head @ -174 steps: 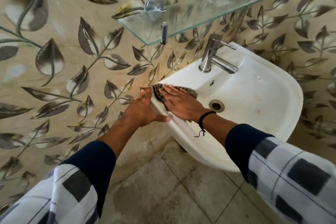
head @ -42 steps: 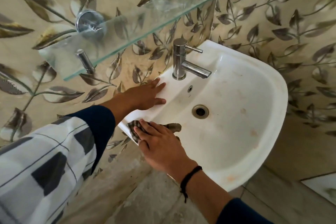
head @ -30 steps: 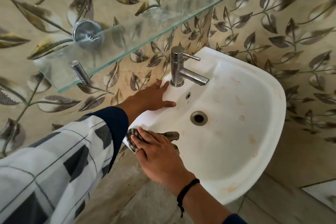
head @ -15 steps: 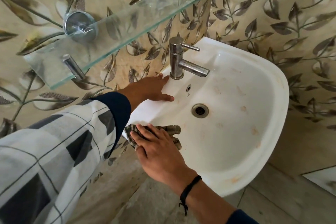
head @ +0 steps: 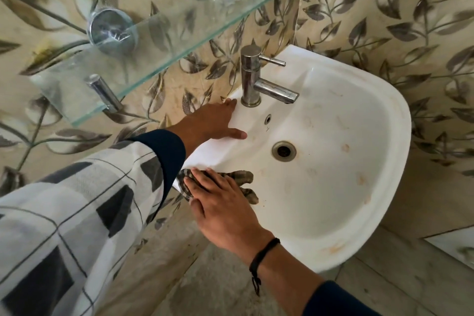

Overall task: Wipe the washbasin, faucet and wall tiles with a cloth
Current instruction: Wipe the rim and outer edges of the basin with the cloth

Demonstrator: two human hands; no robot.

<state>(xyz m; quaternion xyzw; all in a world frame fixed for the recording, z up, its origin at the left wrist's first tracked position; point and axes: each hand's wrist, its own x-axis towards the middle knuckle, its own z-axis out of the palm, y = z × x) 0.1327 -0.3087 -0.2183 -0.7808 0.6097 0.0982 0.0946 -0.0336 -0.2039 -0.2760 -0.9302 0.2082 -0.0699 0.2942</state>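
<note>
A white washbasin (head: 359,136) with brownish stains hangs on leaf-patterned wall tiles (head: 384,20). Its steel faucet (head: 252,77) stands at the back rim, spout pointing right. My right hand (head: 220,209) lies flat on a dark striped cloth (head: 241,179), pressing it onto the basin's near left rim. My left hand (head: 213,123) rests flat, fingers spread, on the left rim just beside the faucet base, holding nothing.
A glass shelf (head: 166,31) on chrome brackets (head: 111,29) juts out above the basin's left side, over my left arm. The drain (head: 284,151) sits mid-bowl. Grey floor tiles (head: 218,290) lie below; a pale panel (head: 454,244) is at the lower right.
My right hand has kept the cloth on the near left rim, shifting only slightly. My left hand stays flat beside the faucet. The view has moved a little.
</note>
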